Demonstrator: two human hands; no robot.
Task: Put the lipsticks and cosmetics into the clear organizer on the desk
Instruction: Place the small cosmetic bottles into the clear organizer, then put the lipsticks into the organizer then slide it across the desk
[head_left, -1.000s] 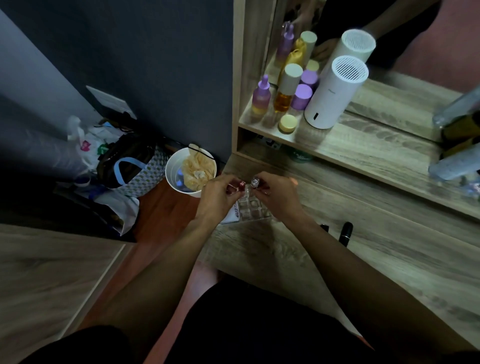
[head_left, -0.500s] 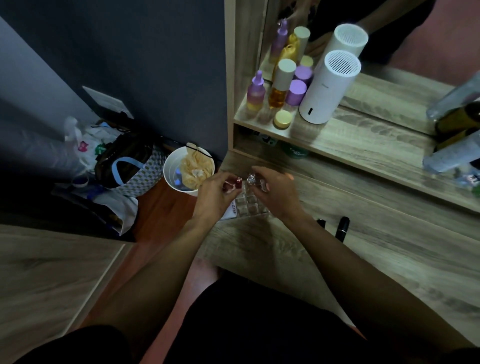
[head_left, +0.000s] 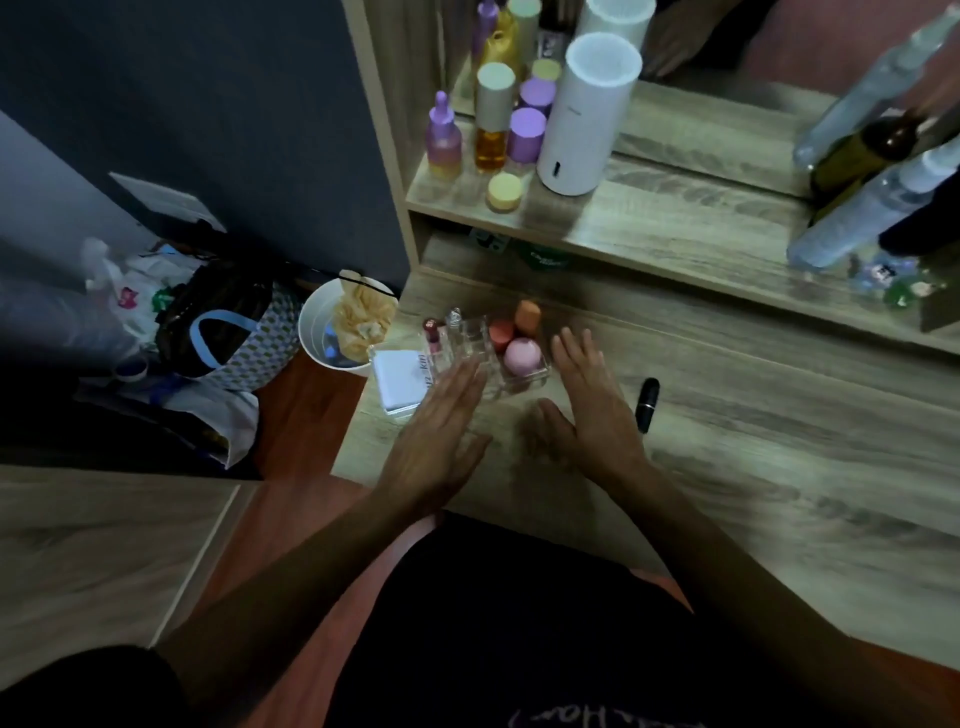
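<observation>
At nine o'clock, on the floor, a patterned tote bag (head_left: 228, 338) sits against the dark wall, and just right of it a white bin (head_left: 332, 332) holds crumpled yellow paper. On the tabletop (head_left: 727, 441) the first thing from the left edge is a flat white compact (head_left: 397, 382), lying at the ten o'clock side of the left hand (head_left: 431, 441). That hand is flat and empty, its fingers (head_left: 462, 376) spread straight and reaching over the near left corner of the clear organizer (head_left: 488, 358). The organizer stands near the tabletop's left end, at twelve o'clock from the gap between both hands. A red-capped lipstick (head_left: 431, 332) and a clear-capped tube (head_left: 454, 319) stand upright in its left slots. In its right part sit a red sponge (head_left: 501, 335), an orange sponge (head_left: 527, 314) and a pink sponge (head_left: 522, 356). The right hand (head_left: 587, 410) is at the organizer's four o'clock, palm down, fingers loose and holding nothing. At that hand's three o'clock a black lipstick (head_left: 647, 402) lies on the tabletop, outside the organizer. Up at one o'clock, a white cylinder (head_left: 587, 114) and purple bottles (head_left: 524, 135) stand on the shelf (head_left: 675, 223).
</observation>
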